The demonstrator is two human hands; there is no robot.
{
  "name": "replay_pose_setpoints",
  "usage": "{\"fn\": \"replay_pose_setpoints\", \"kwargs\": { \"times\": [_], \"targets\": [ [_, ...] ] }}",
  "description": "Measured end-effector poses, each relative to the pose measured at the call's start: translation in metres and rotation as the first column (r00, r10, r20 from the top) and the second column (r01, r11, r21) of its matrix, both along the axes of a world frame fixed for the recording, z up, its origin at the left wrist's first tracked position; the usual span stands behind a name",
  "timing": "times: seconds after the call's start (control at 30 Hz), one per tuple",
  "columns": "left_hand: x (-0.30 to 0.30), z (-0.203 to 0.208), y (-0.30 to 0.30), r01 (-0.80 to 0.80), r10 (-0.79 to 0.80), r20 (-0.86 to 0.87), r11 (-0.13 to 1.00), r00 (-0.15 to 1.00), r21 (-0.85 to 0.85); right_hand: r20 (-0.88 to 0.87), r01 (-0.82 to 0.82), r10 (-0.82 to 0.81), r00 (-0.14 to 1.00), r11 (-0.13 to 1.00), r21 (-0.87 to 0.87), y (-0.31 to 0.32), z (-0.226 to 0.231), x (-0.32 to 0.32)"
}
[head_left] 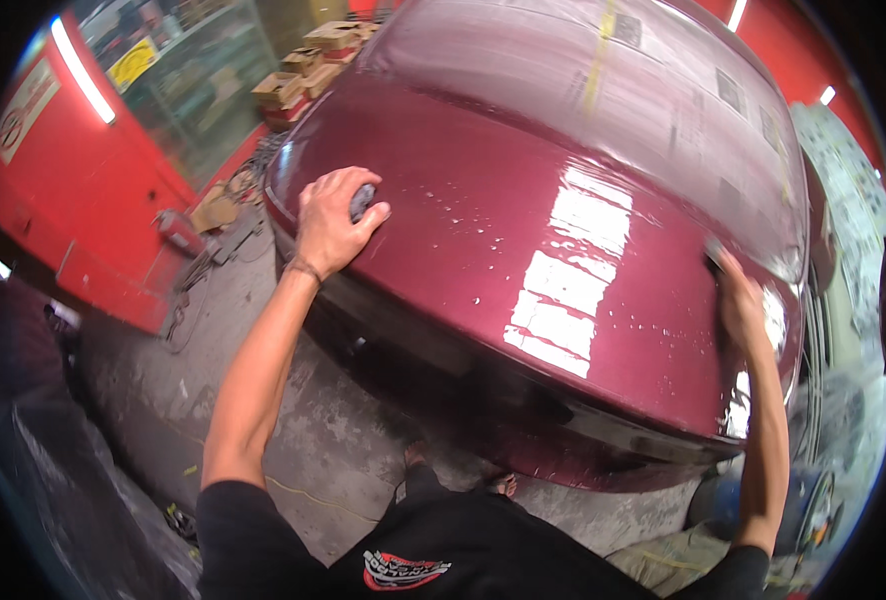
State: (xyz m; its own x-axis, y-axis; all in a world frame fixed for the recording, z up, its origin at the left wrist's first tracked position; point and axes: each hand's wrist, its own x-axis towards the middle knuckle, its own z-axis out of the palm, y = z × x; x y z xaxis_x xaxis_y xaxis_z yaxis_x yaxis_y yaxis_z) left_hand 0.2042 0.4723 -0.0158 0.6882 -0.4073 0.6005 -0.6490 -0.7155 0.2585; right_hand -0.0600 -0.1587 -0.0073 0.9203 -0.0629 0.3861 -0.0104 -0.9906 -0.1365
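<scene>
A glossy maroon car panel (443, 240) spreads out in front of me, wet and dotted with water drops. At its left edge my left hand (333, 222) rests on the surface, thumb and fingers closed round a dark grey wad (362, 203) that looks like a cloth or sponge. Over on the far right side, my right hand (742, 305) lies on the panel with its fingers pointing away from me. A small dark pad (713, 252) shows at its fingertips; it is slightly blurred, and its kind is unclear.
Plastic film (553, 70) covers the car's window behind the panel. Cardboard boxes (303, 70) are stacked at the back left, near a red door (83, 210). A red cylinder (178, 230) and cables stand on the concrete floor (163, 400). A blue drum (723, 505) is at lower right.
</scene>
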Motion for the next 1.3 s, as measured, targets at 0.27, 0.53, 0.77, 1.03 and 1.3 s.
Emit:
{"fn": "replay_pose_setpoints", "kwargs": {
  "times": [0.27, 0.53, 0.77, 1.03, 1.3],
  "targets": [
    [0.005, 0.007, -0.023, 0.034, -0.035, -0.03, 0.999, 0.999, -0.022, -0.082, -0.183, 0.168, 0.982, 0.951, -0.25, 0.277, 0.024, 0.285],
    [0.045, 0.006, 0.016, -0.056, 0.057, -0.05, 0.998, 0.997, 0.031, -0.059, -0.017, 0.023, 0.998, 0.994, 0.112, 0.095, 0.012, 0.119],
    [0.042, -0.002, 0.005, -0.029, 0.028, -0.036, 0.999, 0.999, -0.024, -0.023, 0.311, -0.31, 0.951, 0.949, 0.061, -0.048, -0.002, -0.041],
    [0.038, -0.003, -0.011, -0.035, 0.033, -0.052, 0.998, 0.998, -0.044, -0.048, -0.294, 0.29, 0.956, 0.948, -0.124, 0.271, -0.002, 0.298],
    [0.063, -0.006, 0.023, -0.083, 0.081, -0.071, 0.996, 0.994, -0.019, -0.014, -0.591, 0.592, 0.806, 0.803, -0.077, 0.259, -0.001, 0.222]
  ]
}}
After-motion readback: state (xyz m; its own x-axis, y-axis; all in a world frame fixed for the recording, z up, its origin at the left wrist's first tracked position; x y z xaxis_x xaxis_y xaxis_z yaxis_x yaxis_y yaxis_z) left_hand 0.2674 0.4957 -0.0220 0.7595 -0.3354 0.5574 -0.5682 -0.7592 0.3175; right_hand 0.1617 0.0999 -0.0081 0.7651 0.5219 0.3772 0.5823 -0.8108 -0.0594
